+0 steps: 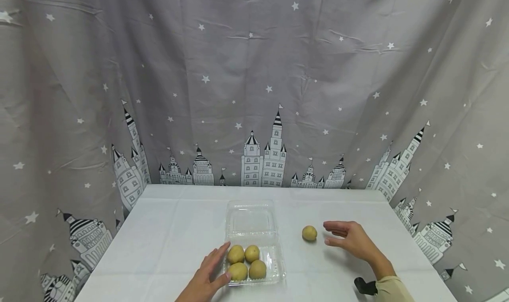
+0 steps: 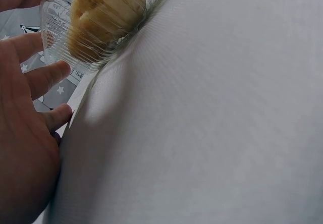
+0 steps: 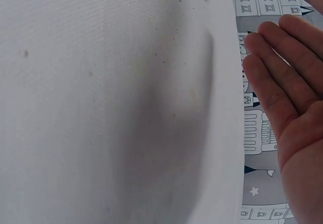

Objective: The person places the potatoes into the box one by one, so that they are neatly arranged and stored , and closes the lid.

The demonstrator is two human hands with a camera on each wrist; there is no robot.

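Observation:
Several small yellow potatoes [image 1: 257, 269] sit in the base of a clear plastic clamshell box [image 1: 274, 258], whose lid [image 1: 249, 219] lies folded back on the far side. At the box's left side is my left hand [image 1: 206, 275], fingers spread and fairly straight, thumb at the near left corner. The left wrist view has its fingertips by the ribbed wall, a potato [image 2: 108, 14] visible through the plastic. One loose potato [image 1: 309, 233] lies right of the box. My right hand [image 1: 354, 240] hovers just right of it with extended fingers, holding nothing.
A white cloth [image 1: 171, 231] covers the table. Behind it and along both sides hangs a grey curtain [image 1: 238, 72] printed with stars and castles. A black device [image 1: 365, 287] is at the right wrist, by a beige sleeve [image 1: 391, 289].

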